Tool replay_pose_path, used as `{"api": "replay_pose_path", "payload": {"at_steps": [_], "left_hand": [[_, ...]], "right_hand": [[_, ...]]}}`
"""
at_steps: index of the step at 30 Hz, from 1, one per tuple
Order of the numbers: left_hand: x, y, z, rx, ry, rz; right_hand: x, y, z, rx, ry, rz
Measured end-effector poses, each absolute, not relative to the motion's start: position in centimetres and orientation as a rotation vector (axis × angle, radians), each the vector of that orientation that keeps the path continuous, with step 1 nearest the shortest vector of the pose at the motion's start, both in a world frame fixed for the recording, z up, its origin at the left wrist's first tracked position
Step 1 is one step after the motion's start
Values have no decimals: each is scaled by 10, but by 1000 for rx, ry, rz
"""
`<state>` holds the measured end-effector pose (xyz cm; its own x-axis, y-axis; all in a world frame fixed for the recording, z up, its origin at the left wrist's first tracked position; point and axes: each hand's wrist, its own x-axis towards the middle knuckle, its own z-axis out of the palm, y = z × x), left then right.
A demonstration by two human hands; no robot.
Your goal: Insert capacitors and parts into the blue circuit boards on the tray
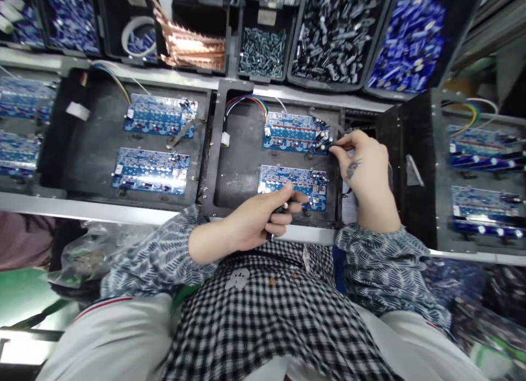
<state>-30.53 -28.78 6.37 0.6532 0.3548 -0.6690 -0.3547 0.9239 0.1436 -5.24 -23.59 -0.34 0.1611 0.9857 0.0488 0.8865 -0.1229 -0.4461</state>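
A long grey workbench (123, 214) runs across the view, carrying black trays side by side. Behind them stands a row of black parts bins: blue capacitors (411, 41) at the right, dark cylindrical parts (332, 35) beside them, small screws (263, 52), and copper fin pieces (193, 46). The middle tray (240, 161) has raised walls and a bare dark floor to the left of its boards; the left tray (90, 151) holds two more blue boards.

In the middle tray lie two blue circuit boards, one behind the other. The upper board (293, 131) has coloured wires (246, 100) arcing to its left end. The right hand (364, 167), tattooed on its back, pinches a small dark part at that board's right edge, fingers pressed together. The left hand (258, 219) sits over the lower board (293, 183), at the tray's near rim, fingers curled round small dark parts.
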Motion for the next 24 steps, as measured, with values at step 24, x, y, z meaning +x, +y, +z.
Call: {"api": "replay_pose_path", "payload": {"at_steps": [24], "left_hand": [[-256,-302,37,-353,735,570]], "right_hand": [[-47,-235,-6,-2002,-1770,410]]}}
